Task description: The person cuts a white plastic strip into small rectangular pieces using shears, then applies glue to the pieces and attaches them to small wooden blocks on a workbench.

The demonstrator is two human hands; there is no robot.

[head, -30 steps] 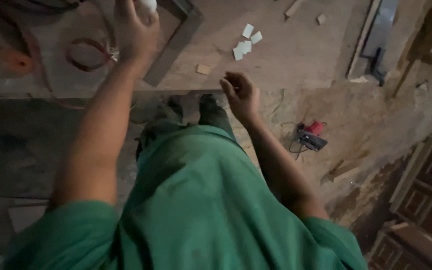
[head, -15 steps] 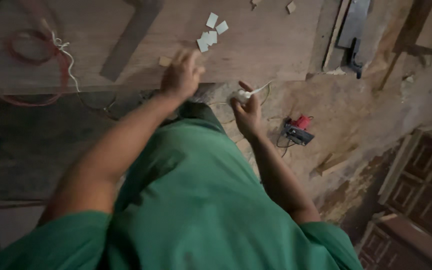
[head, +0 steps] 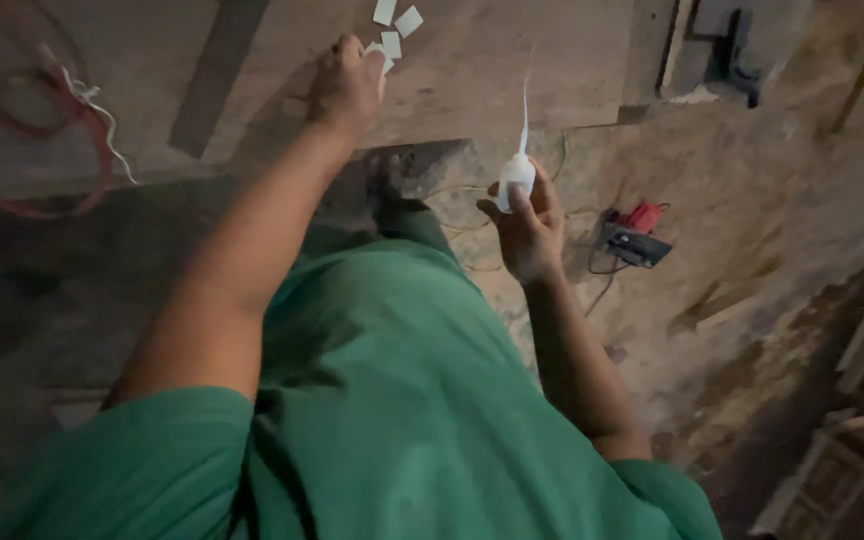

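On the wooden workbench point(head: 512, 80), seen from the head camera looking straight down, the left hand point(head: 347, 85) rests with its fingers curled onto the board near the bench's front edge, touching the nearest of several small white rectangular pieces point(head: 389, 42). Two more of these flat white pieces lie just beyond that hand, close together, further in from the bench edge; whether they are labels, tiles or cut slips cannot be told, and no marking shows on them. Whether the left hand actually pinches a piece or only presses on it cannot be told.

Off the front edge of the workbench, over the floor, the right hand point(head: 529, 232) is closed around a small white bottle point(head: 516, 180), thumb along its side. The bottle stands upright with a long thin white nozzle pointing up toward the bench edge.

Left along the workbench from the left hand lies a loop of red cable point(head: 27, 125) with a white cord point(head: 92, 105) crossing it. At the far right end of the bench sits a dark metal tool point(head: 727, 50), partly cut off. Below the bench edge, right of the right hand, a red and black device point(head: 634, 235) with thin wires lies on the dusty floor point(head: 752, 200). The person wears a green shirt point(head: 392, 420).
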